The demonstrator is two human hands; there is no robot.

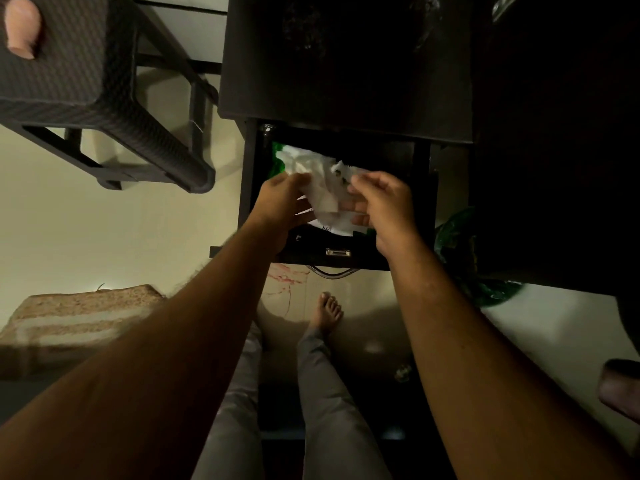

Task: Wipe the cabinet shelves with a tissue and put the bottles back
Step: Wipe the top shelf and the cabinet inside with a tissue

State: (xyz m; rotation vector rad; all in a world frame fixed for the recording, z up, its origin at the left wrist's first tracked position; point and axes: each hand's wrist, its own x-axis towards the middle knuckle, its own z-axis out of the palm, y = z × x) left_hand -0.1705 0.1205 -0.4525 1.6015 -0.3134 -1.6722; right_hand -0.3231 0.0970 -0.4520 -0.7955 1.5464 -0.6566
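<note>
- Two hands, the left hand [280, 199] and the right hand [384, 209]
- One white tissue [323, 199]
- One open drawer [391, 161]
- One dark stool [86, 81]
- One bare foot [327, 311]

Bare forearms, no sleeves, no rings or watch on left hand [282, 206] or right hand [382, 211]. Below hands: grey trousers [332, 393], bare foot [327, 311].
</note>
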